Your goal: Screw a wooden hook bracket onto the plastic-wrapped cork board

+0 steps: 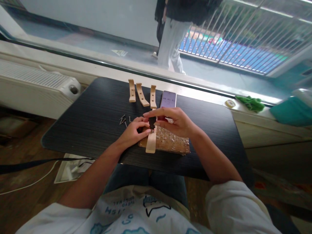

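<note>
A woven rattan panel (170, 142) lies on the dark table (92, 120), with a pale wooden leg (151, 143) resting across its left end. My left hand (134, 131) is closed, pressing on the leg and panel at the top of the leg. My right hand (172, 122) pinches a small dark tool (152, 123) that stands upright on the leg's upper end. A few dark screws (124, 119) lie just left of my hands. Three more wooden legs (142, 94) lie side by side at the table's far edge.
A phone (168, 99) with a lit screen lies beyond my hands. A white radiator (36, 86) is to the left. On the window sill sit a green cloth (251, 103) and a tape roll (230, 103). A person (175, 35) stands outside the glass.
</note>
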`<state>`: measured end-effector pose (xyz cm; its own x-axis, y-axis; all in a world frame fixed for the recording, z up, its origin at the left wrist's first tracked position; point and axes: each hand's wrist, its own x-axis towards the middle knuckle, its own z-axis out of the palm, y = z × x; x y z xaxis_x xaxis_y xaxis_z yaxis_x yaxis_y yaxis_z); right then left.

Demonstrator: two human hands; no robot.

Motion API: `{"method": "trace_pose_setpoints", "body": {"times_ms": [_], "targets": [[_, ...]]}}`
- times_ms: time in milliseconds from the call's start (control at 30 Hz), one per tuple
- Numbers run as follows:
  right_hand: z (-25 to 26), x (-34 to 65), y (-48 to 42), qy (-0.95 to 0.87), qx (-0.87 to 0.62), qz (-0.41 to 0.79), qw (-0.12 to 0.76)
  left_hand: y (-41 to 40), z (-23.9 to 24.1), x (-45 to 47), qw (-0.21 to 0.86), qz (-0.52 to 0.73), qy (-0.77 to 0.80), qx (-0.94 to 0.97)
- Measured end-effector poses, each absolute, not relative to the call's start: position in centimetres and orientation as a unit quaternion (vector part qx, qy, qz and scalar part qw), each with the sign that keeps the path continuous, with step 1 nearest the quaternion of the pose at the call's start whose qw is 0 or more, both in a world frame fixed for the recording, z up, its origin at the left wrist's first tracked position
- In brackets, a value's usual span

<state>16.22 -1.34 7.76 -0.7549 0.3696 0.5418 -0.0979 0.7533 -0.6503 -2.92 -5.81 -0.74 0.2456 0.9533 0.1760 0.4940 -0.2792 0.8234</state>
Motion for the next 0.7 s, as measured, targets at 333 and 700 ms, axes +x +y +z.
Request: {"method": "trace_pose_setpoints", "body": {"times_ms": [333,700], "targets": [[7.78,16.15,-1.30,-0.867,-0.087,0.355,0.339,-5.78,-0.72,-2.88,0.346,0.352,0.506,0.707],[7.58,16.14,-1.19,-0.865,-0.092,0.343,0.355,-5.67,-1.23,-3.02,0.331,0.357,0.508,0.711]]}}
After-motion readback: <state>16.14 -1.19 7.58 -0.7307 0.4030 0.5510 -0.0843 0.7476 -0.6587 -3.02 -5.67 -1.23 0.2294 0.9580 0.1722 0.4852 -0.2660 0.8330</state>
